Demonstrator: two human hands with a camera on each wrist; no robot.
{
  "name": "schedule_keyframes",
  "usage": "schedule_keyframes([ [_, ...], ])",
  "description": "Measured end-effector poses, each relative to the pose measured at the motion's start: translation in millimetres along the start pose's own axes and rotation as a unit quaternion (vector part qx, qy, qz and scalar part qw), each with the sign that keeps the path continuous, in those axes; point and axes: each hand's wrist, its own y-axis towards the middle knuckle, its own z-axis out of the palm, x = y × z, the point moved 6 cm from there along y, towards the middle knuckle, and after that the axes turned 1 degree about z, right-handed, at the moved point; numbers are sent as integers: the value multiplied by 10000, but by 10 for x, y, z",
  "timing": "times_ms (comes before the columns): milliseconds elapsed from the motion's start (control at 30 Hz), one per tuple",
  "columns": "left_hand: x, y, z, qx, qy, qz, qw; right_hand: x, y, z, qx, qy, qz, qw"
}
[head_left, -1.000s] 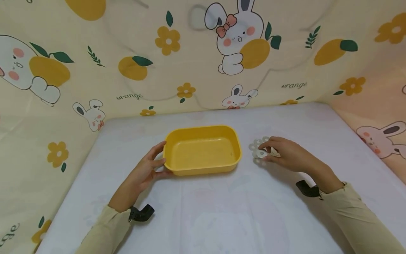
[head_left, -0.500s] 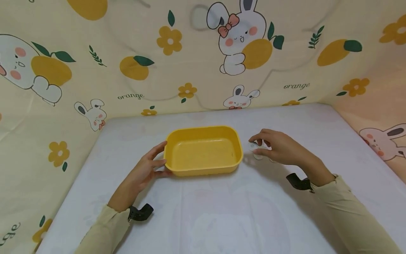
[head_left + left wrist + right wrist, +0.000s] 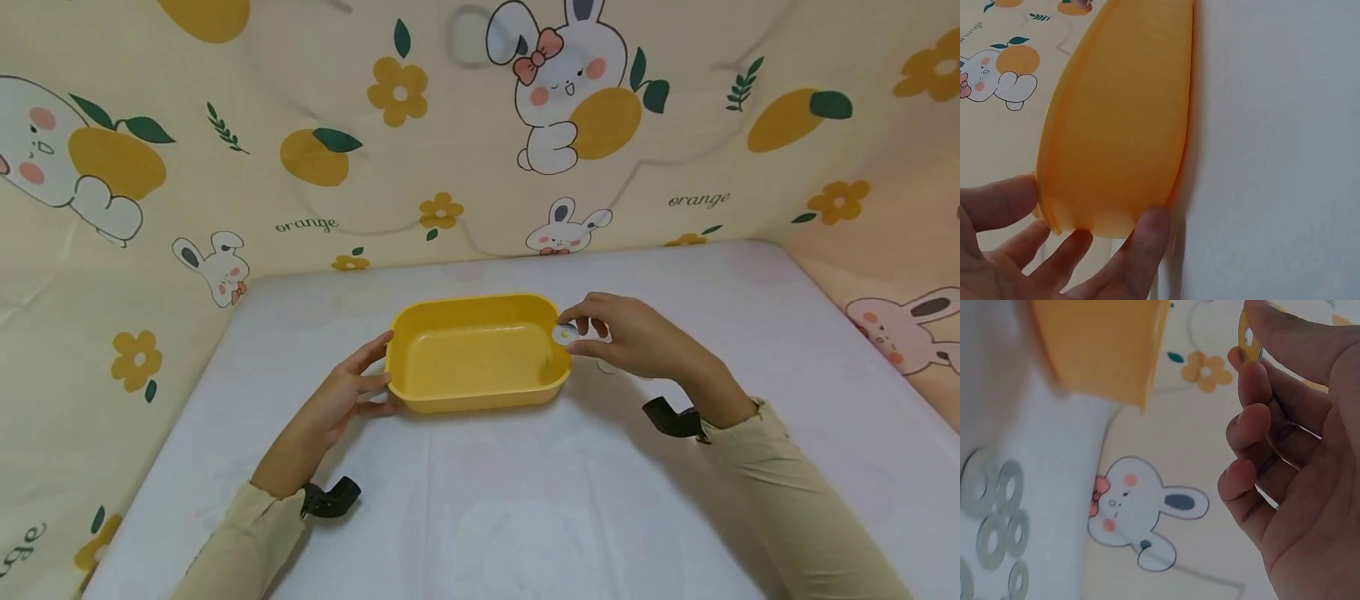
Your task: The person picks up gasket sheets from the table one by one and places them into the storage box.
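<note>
A yellow plastic basin (image 3: 480, 354) stands on the white cloth. At its left end my left hand (image 3: 337, 408) holds it, with fingertips spread along the rim and the outer wall; the left wrist view shows the fingers around the basin's end (image 3: 1119, 125). My right hand (image 3: 637, 337) pinches a flat metal washer (image 3: 564, 335) between thumb and fingertips, above the basin's right rim. Yellow shows through the washer's hole. In the right wrist view several more washers (image 3: 991, 540) lie on the cloth; the head view has them mostly hidden under my right hand.
The white cloth (image 3: 495, 500) covers the table. Behind it and at both sides hangs a cream fabric (image 3: 450, 150) printed with rabbits and oranges. Each wrist carries a black camera mount (image 3: 330, 498).
My right hand has lifted a washer off the group at the right and carried it left to the basin's right rim. My left hand stays at the basin's left end.
</note>
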Motion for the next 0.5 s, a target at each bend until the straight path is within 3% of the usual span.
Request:
schedule_keyframes([
  [167, -11, -7, 7, 43, 6, 27, 10000, 101, 54, 11, -109, 137, -142, 9997],
  [500, -27, -26, 44, 148, -477, 179, 9986, 222, 167, 69, -251, 257, -261, 9990],
])
